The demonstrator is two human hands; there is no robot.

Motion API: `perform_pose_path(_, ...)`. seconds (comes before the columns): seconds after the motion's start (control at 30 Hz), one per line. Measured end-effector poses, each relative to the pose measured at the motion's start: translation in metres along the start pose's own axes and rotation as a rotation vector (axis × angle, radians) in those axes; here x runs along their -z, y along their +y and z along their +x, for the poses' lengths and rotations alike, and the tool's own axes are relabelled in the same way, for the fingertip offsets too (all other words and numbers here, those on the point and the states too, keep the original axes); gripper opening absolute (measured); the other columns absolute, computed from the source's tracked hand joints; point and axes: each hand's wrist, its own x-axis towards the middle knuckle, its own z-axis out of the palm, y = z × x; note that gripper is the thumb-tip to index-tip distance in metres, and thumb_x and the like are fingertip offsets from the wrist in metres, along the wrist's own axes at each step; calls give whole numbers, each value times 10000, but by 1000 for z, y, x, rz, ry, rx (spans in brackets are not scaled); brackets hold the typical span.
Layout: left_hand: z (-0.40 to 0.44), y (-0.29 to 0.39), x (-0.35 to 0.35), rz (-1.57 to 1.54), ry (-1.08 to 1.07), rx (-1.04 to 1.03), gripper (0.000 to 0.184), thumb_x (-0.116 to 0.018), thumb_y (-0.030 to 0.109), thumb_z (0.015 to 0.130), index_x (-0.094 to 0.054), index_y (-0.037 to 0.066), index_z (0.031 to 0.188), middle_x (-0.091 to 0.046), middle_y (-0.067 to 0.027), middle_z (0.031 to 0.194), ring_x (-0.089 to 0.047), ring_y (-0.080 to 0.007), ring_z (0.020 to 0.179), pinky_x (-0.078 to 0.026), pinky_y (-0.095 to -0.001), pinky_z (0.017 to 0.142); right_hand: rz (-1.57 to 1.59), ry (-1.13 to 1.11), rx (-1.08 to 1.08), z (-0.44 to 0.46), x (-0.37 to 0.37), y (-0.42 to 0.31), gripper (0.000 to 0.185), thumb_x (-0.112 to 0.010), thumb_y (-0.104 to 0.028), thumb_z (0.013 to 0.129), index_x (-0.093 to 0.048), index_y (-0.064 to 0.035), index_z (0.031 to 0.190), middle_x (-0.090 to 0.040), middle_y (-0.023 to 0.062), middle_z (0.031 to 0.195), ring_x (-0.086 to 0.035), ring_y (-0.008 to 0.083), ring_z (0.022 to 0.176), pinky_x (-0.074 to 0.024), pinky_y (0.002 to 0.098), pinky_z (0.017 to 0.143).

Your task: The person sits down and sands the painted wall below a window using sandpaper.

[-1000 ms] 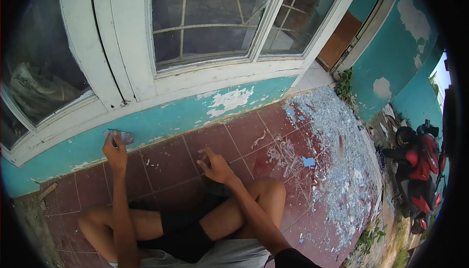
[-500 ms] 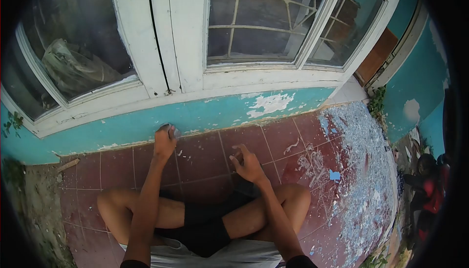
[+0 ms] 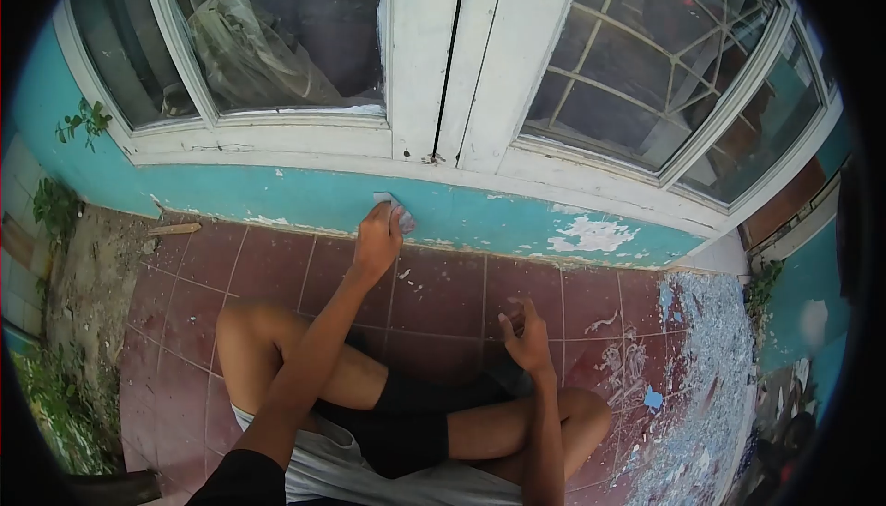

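Shifted left along the turquoise wall [image 3: 318, 192], the left hand [image 3: 376, 240] grasps a greyish piece [image 3: 406, 221]. The right hand [image 3: 529, 344] has fingers loosely parted above the floor [image 3: 438, 289]

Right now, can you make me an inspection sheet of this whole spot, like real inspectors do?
Surface: red-brown tiled floor, with small pale bits on it.
Job's things: a small greyish piece at the turquoise wall, whose paint is missing in a big white patch.
Clutter: pale flakes thick on the right, one larger blue flake, a wood strip on the left.
Hands: left hand grips the greyish piece; right hand has bent fingers, nothing visible in it.
Cables: nothing seen.
Surroundings: white window frame above the wall, green plants at left.
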Motion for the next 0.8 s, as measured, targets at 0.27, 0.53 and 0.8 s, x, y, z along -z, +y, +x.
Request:
perform_pose_path(0.27,6,5,9,-53,86,-31,147,-588,64,952,-592,-71,896,-633,-287,887,-623,-494,796,-505,-521,687,29,-10,54,8,-2,8,332,-696,-58,905,-564,-18,1206,-664,112,748,-657,196,619,-476,308,562)
perform_pose_path(0.53,6,6,17,-68,100,19,137,-589,55,946,-603,-48,857,-624,-275,823,-612,-486,787,-488,-503,681,28,-40,13,8,-4,0,331,-694,-54,908,-571,-24,1214,-651,99,738,-631,193,592,-463,317,559)
perform_pose_path(0.8,-6,-18,-1,1,-96,-136,148,-616,53,931,-608,-50,825,-626,-264,814,-614,-466,744,-489,-468,652,37,2,16,7,-5,1,296,-698,-58,907,-590,-21,1180,-634,96,732,-619,165,602,-467,311,569)
